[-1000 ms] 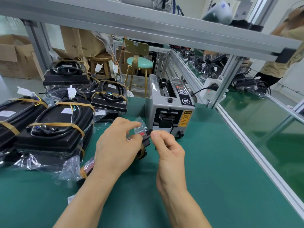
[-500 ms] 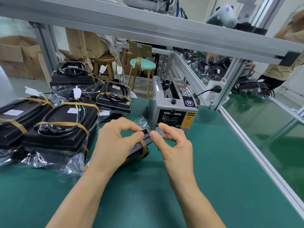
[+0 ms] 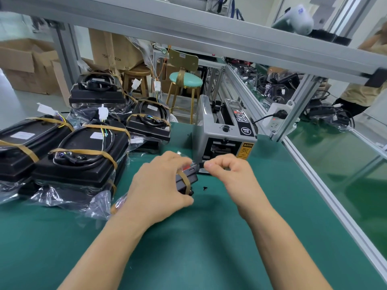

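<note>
Bench mat (image 3: 209, 243) green; left grip (image 3: 157, 185) round black box (image 3: 187, 178) (right grip (image 3: 232, 174) curled, contents unclear).

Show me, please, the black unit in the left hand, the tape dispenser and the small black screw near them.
black unit (image 3: 192, 177): head view, on its black top face.
tape dispenser (image 3: 225, 135): head view, on its grey upper front panel.
small black screw (image 3: 204, 187): head view, on its middle.

Between the fingers of our left hand (image 3: 159, 185) we see a matt black plastic box (image 3: 192, 177) with a tan rubber band (image 3: 186, 182); beyond our fingertips, a smooth grey metal machine (image 3: 206, 137) on a matt green mat (image 3: 188, 248).
</note>
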`<state>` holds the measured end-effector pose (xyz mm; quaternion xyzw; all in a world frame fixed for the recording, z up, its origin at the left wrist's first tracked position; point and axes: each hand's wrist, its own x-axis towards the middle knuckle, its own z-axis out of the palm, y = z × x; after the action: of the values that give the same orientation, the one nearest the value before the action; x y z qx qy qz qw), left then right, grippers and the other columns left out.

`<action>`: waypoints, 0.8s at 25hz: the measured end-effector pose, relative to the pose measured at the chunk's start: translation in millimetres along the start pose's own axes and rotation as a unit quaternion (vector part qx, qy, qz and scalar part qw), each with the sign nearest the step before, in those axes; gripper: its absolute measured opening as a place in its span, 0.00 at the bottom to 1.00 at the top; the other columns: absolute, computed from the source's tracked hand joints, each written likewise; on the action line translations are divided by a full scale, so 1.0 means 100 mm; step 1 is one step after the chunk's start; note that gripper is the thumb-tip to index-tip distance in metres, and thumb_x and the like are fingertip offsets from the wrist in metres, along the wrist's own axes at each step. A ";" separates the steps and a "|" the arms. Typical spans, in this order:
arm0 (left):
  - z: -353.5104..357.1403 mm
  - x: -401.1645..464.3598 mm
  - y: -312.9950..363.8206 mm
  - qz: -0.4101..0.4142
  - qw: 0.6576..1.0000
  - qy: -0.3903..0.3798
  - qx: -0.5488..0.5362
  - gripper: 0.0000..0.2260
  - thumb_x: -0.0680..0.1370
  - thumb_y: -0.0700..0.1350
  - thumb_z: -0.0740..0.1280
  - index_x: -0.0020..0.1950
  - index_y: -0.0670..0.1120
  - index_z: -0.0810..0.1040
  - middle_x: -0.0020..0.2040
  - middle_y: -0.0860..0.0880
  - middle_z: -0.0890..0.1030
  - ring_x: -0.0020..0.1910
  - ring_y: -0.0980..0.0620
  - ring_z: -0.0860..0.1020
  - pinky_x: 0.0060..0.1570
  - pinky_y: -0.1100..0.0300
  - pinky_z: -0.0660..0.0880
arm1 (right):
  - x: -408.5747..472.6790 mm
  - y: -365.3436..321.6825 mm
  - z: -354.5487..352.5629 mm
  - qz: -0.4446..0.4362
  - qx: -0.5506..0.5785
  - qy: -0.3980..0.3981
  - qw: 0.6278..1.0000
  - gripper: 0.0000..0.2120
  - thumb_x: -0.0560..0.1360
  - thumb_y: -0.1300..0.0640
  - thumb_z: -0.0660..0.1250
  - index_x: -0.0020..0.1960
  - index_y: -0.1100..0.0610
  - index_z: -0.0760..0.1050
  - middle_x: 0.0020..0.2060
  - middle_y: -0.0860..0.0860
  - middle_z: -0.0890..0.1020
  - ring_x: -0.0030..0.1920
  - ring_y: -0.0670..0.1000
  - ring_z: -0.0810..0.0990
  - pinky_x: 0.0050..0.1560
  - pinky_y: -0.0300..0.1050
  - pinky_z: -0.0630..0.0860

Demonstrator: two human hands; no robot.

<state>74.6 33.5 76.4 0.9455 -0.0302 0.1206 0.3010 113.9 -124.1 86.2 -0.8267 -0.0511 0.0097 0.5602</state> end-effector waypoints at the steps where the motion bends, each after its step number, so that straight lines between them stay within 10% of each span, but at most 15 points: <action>1: 0.02 0.00 0.01 -0.005 1.000 0.011 0.012 0.29 0.64 0.50 0.75 0.63 0.60 0.71 0.56 0.62 0.73 0.56 0.57 0.72 0.50 0.62 0.66 | 0.02 0.01 0.00 0.013 -0.019 -0.021 1.000 0.15 0.73 0.53 0.71 0.28 0.44 0.79 0.44 0.41 0.79 0.54 0.49 0.77 0.68 0.60 0.64; 8: 0.09 0.02 0.02 -0.049 0.996 0.068 -0.015 0.21 0.65 0.46 0.74 0.54 0.59 0.72 0.38 0.65 0.69 0.42 0.56 0.69 0.40 0.60 0.62 | 0.06 -0.02 0.05 0.003 -0.065 -0.061 0.996 0.16 0.74 0.52 0.71 0.28 0.40 0.78 0.44 0.42 0.78 0.55 0.50 0.76 0.67 0.61 0.64; 15: 0.10 0.03 -0.01 -0.041 0.997 0.069 -0.009 0.18 0.66 0.47 0.74 0.49 0.60 0.69 0.37 0.63 0.71 0.40 0.54 0.71 0.33 0.71 0.59 | 0.04 -0.05 0.12 -0.010 -0.097 -0.059 0.994 0.17 0.74 0.53 0.71 0.28 0.40 0.78 0.33 0.30 0.77 0.52 0.48 0.77 0.65 0.62 0.65; 20: 0.12 0.03 -0.03 -0.035 0.997 0.070 -0.002 0.18 0.65 0.46 0.74 0.46 0.60 0.68 0.37 0.63 0.71 0.39 0.54 0.70 0.32 0.70 0.58 | 0.03 -0.10 0.13 -0.020 -0.128 -0.036 0.991 0.16 0.73 0.54 0.71 0.26 0.48 0.78 0.38 0.41 0.77 0.51 0.49 0.77 0.62 0.60 0.68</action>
<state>80.4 29.0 66.1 0.9345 0.0239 0.1758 0.3086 115.2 -108.4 90.9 -0.8897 -0.0886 0.0210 0.4473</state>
